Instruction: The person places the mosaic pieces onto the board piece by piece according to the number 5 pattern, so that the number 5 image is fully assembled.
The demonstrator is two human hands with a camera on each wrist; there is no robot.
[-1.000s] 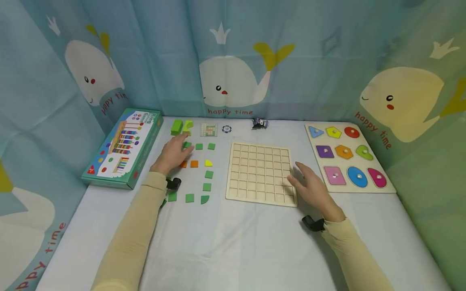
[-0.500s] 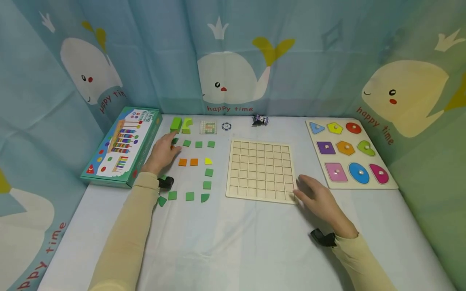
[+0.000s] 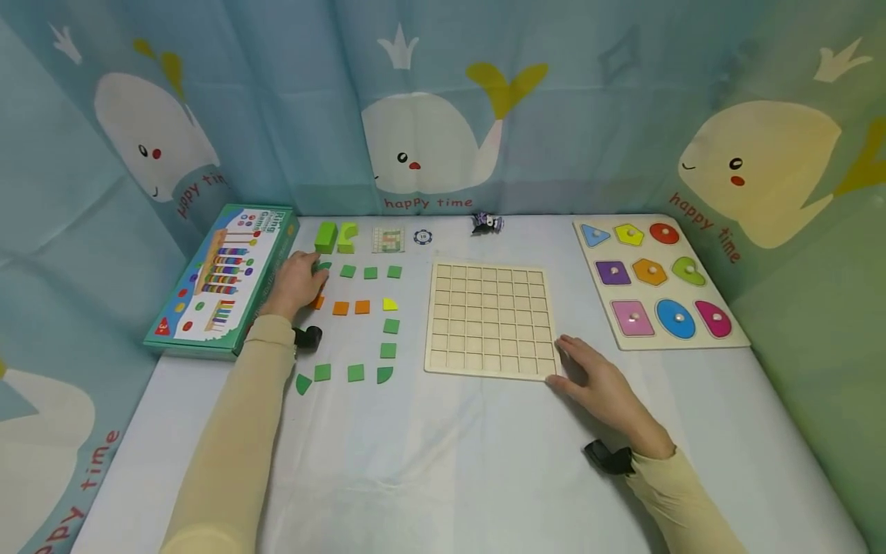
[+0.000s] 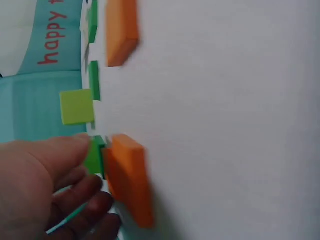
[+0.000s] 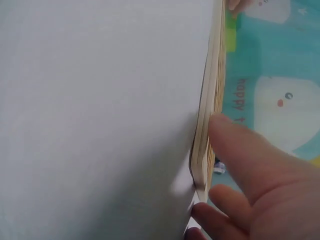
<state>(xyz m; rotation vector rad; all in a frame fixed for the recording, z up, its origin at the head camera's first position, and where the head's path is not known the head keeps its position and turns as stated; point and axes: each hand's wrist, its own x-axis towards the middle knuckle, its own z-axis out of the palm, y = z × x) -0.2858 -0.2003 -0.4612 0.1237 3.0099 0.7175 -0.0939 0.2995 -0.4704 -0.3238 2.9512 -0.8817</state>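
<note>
In the head view my left hand (image 3: 294, 281) is at the left end of the loose tiles, fingertips close to a dark green tile (image 3: 323, 265). The left wrist view has the thumb beside a green piece (image 4: 94, 157), other fingers loosely bent; an orange tile (image 4: 132, 182) stands close by. My right hand (image 3: 602, 388) lies at the near right corner of a wooden grid board (image 3: 491, 375), fingers along its right side. Its thumb (image 5: 237, 150) touches the board's edge in the right wrist view. Other green square tiles (image 3: 356, 373) and orange tiles (image 3: 362, 307) lie between hand and board.
A green game box (image 3: 221, 281) stands at the left. Two light green blocks (image 3: 326, 237), a small patterned card (image 3: 388, 240), a round chip (image 3: 423, 237) and a small dark figure (image 3: 487, 224) line the back. A shape puzzle board (image 3: 661, 288) lies at the right.
My left hand has moved left along the tiles, uncovering green and orange ones. My right hand has come down toward the board's near right corner. The head view has shifted slightly.
</note>
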